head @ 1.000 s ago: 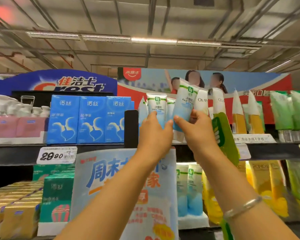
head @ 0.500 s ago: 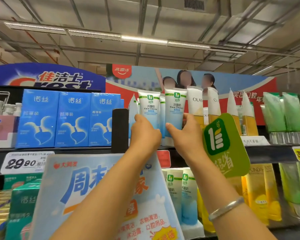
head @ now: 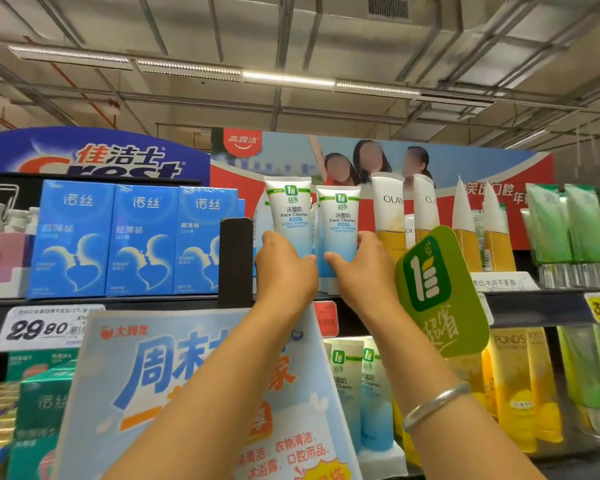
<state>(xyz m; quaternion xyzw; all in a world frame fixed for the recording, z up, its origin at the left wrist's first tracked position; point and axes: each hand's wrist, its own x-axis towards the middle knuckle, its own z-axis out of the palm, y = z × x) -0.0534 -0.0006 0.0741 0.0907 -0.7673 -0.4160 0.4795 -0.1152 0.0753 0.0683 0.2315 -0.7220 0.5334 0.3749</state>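
Observation:
Two white-and-blue face cleanser tubes stand upright, side by side, on the top shelf. My left hand grips the lower part of the left tube. My right hand grips the lower part of the right tube, thumb on its left side and fingers round its right edge. More tubes of the same kind stand behind them, mostly hidden. A silver bangle sits on my right wrist.
White and amber Olay tubes stand just right of my hands, green tubes further right. Blue boxes and a black divider are to the left. A green tag and a blue promo sign hang off the shelf edge.
One second ago my right hand held its tube tilted and raised above the row. It has since brought the tube down upright beside the left tube, and both hands stay on the tubes.

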